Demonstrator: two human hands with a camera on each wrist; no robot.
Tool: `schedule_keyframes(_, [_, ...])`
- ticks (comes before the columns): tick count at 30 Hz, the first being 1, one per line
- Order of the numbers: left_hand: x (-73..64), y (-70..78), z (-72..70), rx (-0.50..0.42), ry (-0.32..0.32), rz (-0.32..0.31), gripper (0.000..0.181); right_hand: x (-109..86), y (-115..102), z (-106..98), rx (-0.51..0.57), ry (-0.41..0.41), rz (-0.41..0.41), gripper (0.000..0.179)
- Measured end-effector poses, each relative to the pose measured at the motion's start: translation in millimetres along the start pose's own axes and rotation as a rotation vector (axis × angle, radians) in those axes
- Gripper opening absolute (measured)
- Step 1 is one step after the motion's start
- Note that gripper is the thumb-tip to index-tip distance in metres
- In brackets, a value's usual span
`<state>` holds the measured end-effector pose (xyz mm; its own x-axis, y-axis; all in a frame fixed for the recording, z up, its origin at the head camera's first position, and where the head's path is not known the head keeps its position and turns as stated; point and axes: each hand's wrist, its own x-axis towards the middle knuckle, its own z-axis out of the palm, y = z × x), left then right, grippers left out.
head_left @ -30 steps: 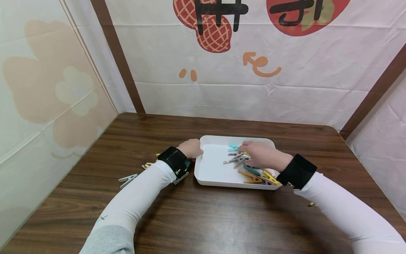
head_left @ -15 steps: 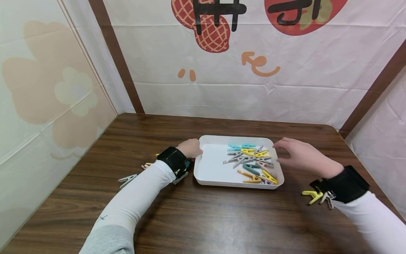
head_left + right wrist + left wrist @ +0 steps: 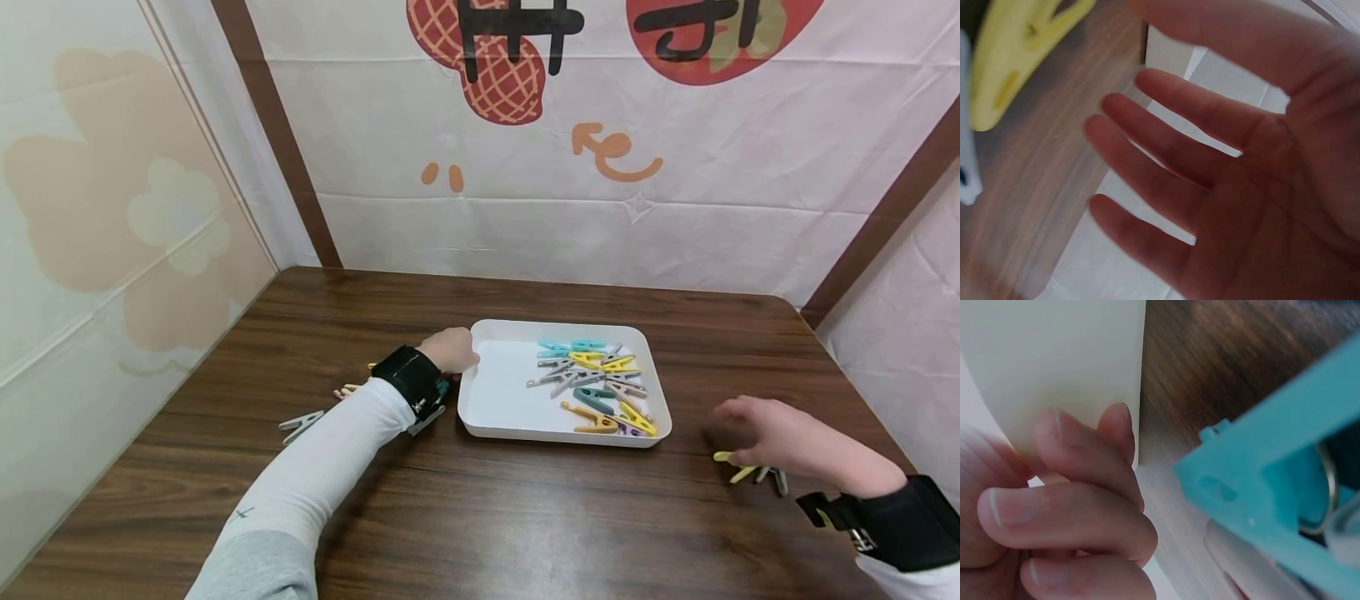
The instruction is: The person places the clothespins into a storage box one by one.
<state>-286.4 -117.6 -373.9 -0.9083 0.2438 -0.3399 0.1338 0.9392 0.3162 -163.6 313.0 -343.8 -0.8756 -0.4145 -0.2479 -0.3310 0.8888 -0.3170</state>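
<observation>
My left hand point(image 3: 447, 350) grips the left rim of a white tray point(image 3: 498, 400), its fingers curled at the edge in the left wrist view. Clothespins in turquoise, grey, yellow point(image 3: 636, 419), dark teal and orange point(image 3: 598, 422) lie in the tray's right half. Right of the tray, my right hand point(image 3: 787, 435) hovers with spread fingers and holds nothing. Just below it lie a yellow clothespin point(image 3: 742, 474), partly covered by the hand, and a grey clothespin point(image 3: 781, 482). The right wrist view shows that yellow clothespin point(image 3: 1013, 62) apart from the fingertips.
More clothespins lie left of the tray around my left forearm, including a grey clothespin point(image 3: 302, 423) and a turquoise clothespin point(image 3: 1235, 478); the wrist hides some of them. The brown wooden table point(image 3: 480, 517) meets a printed cloth screen point(image 3: 525, 233) at the back.
My right hand has left the clothespins in the tray and swung right and nearer, over the yellow and grey clothespins on the table. The left hand and tray stay put.
</observation>
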Motion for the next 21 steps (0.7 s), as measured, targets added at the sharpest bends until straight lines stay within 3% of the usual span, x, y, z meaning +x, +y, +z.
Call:
schedule_keyframes(5, [0.3, -0.4, -0.1, 0.007, 0.000, 0.004, 0.023, -8.1, 6, 9, 0.035, -0.103, 0.060, 0.060])
schedule_keyframes(9, [0.2, -0.8, -0.2, 0.003, 0.003, -0.003, 0.022, -8.2, 6, 17, 0.012, -0.117, 0.089, 0.062])
schedule_keyframes(21, [0.8, 0.5, 1.9, 0.009, 0.013, -0.022, 0.022, -7.2, 3, 31, -0.101, 0.057, -0.015, 0.041])
